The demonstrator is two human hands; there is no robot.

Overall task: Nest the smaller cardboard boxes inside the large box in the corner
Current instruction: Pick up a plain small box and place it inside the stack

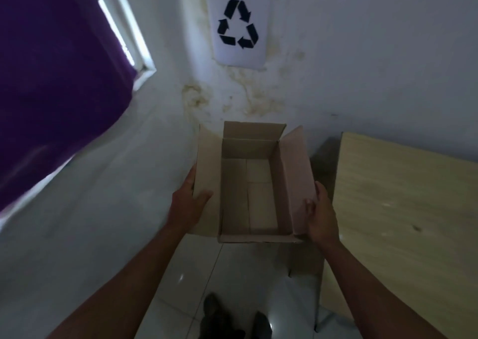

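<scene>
The open cardboard box (pixel 248 196) sits in the room corner, directly in front of the person and between both hands. Its top is open and the inside holds nothing. Whether its base rests on the tiled floor (pixel 232 274) or is carried above it cannot be told.

Flap positions:
- The left flap (pixel 207 162) stands upright.
- The right flap (pixel 296 173) leans outward.
- The far flap (pixel 253 130) stands upright against the wall side.

Hand positions:
- The left hand (pixel 188 199) grips the near end of the left flap. The thumb lies across the inner face and the fingers pass behind the outer face.
- The right hand (pixel 320 209) grips the near end of the right flap. The thumb presses on the inner face and the fingers wrap round the outer edge.
- Both forearms reach forward from the lower edge of the view, one to each side of the box.

Surroundings:
- A white sheet with a black recycling symbol (pixel 239 23) is fixed to the stained wall above the box.
- A purple curtain (pixel 51 80) hangs at the left, beside a white window frame (pixel 129 36).
- A light wooden tabletop (pixel 401 196) stands just right of the box, near the right hand.
- Dark shoes (pixel 214 310) show on the floor below the box.
</scene>
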